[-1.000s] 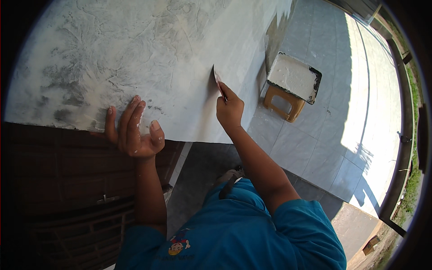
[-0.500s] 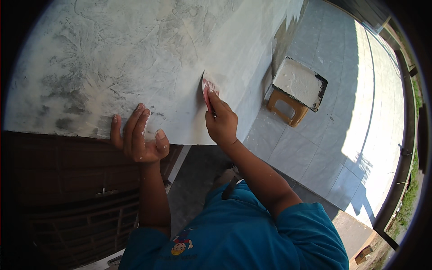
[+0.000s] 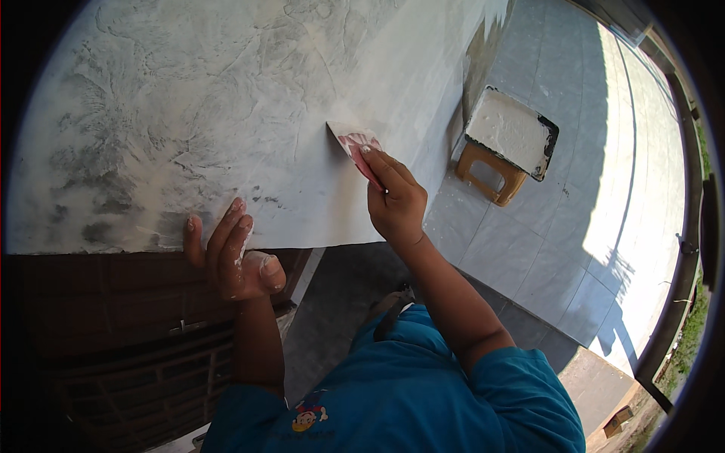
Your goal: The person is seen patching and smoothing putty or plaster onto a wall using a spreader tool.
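In my right hand (image 3: 398, 198) is a red-handled putty knife (image 3: 357, 149) with a wide, thin blade. Its edge meets the wall (image 3: 249, 90), which is coated in pale, streaky putty with dark grey patches at the lower left. My left hand (image 3: 234, 253) is raised by the wall's lower edge, fingers apart and smeared with white putty, holding nothing. Whether its fingertips touch the wall I cannot tell. To the right, a black-rimmed tray (image 3: 513, 132) of white putty rests on a brown plastic stool (image 3: 491, 174).
Grey tiles (image 3: 521, 241) pave the floor around the stool, with a bright sunlit strip (image 3: 627, 174) further right. A dark brown panelled door (image 3: 113, 291) lies below the wall's lower edge at left. A dark rail (image 3: 683, 226) borders the far right, with grass beyond.
The putty knife has turned so its blade faces more to the left, and my right hand has shifted slightly right. My left hand sits a little lower relative to the wall.
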A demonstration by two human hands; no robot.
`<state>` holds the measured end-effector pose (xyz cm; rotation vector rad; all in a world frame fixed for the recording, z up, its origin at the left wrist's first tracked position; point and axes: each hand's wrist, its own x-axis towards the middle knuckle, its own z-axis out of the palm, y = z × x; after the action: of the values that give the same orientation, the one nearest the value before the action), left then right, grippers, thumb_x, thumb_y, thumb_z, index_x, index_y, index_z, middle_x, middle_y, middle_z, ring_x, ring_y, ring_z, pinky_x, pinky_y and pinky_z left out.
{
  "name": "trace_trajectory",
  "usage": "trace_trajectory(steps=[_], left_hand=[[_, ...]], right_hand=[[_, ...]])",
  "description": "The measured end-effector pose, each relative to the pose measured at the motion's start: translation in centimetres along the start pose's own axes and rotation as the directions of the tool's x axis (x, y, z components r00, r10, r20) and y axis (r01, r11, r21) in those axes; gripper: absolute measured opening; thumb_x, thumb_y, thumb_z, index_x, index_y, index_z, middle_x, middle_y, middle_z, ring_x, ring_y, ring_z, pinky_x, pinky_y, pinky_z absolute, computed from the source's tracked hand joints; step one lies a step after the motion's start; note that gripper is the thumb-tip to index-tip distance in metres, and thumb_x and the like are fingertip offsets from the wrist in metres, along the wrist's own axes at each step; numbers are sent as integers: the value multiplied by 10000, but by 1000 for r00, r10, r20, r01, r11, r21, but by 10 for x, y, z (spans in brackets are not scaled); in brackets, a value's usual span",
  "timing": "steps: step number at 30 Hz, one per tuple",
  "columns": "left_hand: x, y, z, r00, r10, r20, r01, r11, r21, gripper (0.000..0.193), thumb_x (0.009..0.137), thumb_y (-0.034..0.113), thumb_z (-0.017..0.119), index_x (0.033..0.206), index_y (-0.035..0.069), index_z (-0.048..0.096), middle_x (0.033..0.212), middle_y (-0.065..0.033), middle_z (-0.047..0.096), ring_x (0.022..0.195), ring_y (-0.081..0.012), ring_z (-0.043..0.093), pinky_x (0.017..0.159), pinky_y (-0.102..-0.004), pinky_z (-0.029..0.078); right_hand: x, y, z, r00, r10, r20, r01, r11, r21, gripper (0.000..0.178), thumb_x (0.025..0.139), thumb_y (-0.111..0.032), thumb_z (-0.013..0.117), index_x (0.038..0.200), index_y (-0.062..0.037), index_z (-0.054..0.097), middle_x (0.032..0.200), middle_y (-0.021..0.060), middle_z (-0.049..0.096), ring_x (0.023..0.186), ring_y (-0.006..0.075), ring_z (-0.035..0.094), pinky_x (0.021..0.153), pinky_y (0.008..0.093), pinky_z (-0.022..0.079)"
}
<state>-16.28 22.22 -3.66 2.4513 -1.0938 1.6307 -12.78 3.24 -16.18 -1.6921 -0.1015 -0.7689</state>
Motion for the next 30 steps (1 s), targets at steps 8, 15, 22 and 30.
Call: trace_trajectory(steps=[8,15,22,30], left_hand=[[0,-3,6,995,17,-102,-23,998,-65,515,940,336,312,995,-80,612,898,-225,699,952,-320,674,1134,-531,262],[9,1,7,998,33,-54,-35,999,-31,502,950,327,326,996,-79,619,915,-220,708,957,-310,668,1124,-496,284],[6,-1,5,997,26,-71,-29,998,-49,514,960,335,323,1002,-83,618,927,-224,708,986,-303,653,1126,-484,277],[16,11,7,998,-28,-50,25,998,-54,534,942,363,352,1005,-86,635,962,-207,712,1118,-314,579,1132,-472,270]], right_hand=[[-70,-15,-10,958,73,279,-97,993,74,434,727,73,629,1138,-52,690,1087,165,694,1010,293,683,877,338,542],[-6,-24,15,977,204,-68,-201,978,48,438,791,42,592,1211,-66,659,1092,163,687,960,234,691,828,307,530],[-82,-23,-10,961,188,201,-217,967,133,438,763,83,575,1157,-64,696,1048,167,708,938,229,710,827,291,538],[-55,-32,38,999,29,45,-28,999,-14,526,790,27,619,1303,-89,595,1229,167,637,1153,303,615,967,388,499]])
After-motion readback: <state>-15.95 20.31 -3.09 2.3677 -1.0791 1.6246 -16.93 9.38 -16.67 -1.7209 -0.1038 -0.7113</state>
